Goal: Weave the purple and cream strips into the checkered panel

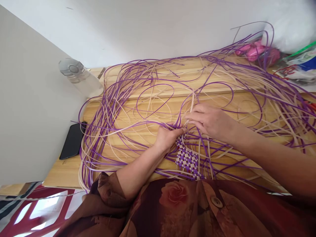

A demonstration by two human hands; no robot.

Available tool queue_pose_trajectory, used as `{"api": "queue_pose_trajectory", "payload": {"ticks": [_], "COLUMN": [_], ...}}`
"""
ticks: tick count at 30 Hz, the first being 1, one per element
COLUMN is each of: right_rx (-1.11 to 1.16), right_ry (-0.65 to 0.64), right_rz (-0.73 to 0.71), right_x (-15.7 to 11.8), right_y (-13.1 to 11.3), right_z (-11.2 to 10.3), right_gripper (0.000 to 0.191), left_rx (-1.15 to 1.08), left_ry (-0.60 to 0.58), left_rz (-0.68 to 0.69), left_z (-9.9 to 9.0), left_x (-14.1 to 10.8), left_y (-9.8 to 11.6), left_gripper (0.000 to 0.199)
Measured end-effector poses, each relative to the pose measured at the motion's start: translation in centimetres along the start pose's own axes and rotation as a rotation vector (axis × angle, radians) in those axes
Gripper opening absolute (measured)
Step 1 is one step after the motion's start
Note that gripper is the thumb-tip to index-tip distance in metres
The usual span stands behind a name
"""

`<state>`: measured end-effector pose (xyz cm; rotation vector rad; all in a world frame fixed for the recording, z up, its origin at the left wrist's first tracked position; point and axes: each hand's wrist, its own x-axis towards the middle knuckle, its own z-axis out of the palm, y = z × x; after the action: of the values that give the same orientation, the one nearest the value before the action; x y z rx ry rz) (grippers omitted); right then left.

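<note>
A woven piece (188,159) in purple and cream checks lies close to my body, with many long loose strands running out from its edges. My left hand (167,137) is closed on the far end of this weave, thumb on top and fingers partly hidden beneath. Just to the right and slightly farther away, my right hand (207,119) pinches a cream strand (193,100) between thumb and fingers. Bundles of purple and cream strands (98,144) curve around both hands across the table.
The wooden table (138,136) has a raised wooden ledge at its back. At left are a black phone (72,141) and a clear bottle with a grey lid (80,77). Pink items in a plastic bag (256,52) sit at the back right. Walls stand behind and left.
</note>
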<state>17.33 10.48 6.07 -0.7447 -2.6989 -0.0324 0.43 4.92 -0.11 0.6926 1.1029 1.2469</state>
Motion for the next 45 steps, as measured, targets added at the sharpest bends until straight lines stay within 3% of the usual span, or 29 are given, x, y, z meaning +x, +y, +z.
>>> {"api": "queue_pose_trajectory", "payload": {"ticks": [3, 7, 10, 15, 20, 25, 31, 37, 41, 45], "right_rx": [-0.229, -0.368, -0.352, -0.162, 0.088, 0.158, 0.401, 0.892, 0.97, 0.876], "right_ry": [-0.093, -0.041, -0.04, -0.142, -0.084, 0.036, -0.094, -0.116, -0.008, 0.048], "right_rz": [-0.095, -0.179, -0.195, -0.227, 0.005, 0.26, 0.598, 0.882, 0.97, 0.9], "right_x": [0.4, 1.2, 1.6, 2.4, 2.9, 0.6, -1.4, -1.8, -2.4, -2.9], "right_y": [-0.5, -1.1, -0.9, -0.8, 0.7, 0.2, -2.6, -2.9, -3.3, -3.4], "right_z": [-1.4, -2.3, -2.2, -1.2, -0.1, 0.2, 0.2, 2.8, 4.8, 5.7], "right_gripper": [0.019, 0.02, 0.021, 0.023, 0.023, 0.018, 0.011, 0.016, 0.02, 0.021], "left_rx": [0.048, 0.103, 0.14, 0.217, 0.005, -0.113, -0.161, 0.023, 0.236, 0.534], "left_ry": [0.019, 0.027, 0.021, -0.039, -0.069, -0.046, -0.072, -0.02, -0.024, 0.002], "left_rz": [0.008, 0.032, 0.035, 0.105, -0.041, -0.123, -0.142, -0.061, 0.018, 0.09], "left_z": [0.0, -0.1, -0.3, -0.6, -0.4, -0.4, -0.4, -0.4, -0.9, -1.0], "left_x": [0.0, 0.1, 0.1, 0.2, 0.1, 0.1, 0.2, 0.4, 0.6, 0.8], "left_y": [0.0, -0.1, -0.1, -0.1, 0.6, 0.9, 0.9, 0.1, -0.6, -0.5], "left_gripper": [0.025, 0.023, 0.022, 0.021, 0.032, 0.036, 0.047, 0.033, 0.03, 0.033]}}
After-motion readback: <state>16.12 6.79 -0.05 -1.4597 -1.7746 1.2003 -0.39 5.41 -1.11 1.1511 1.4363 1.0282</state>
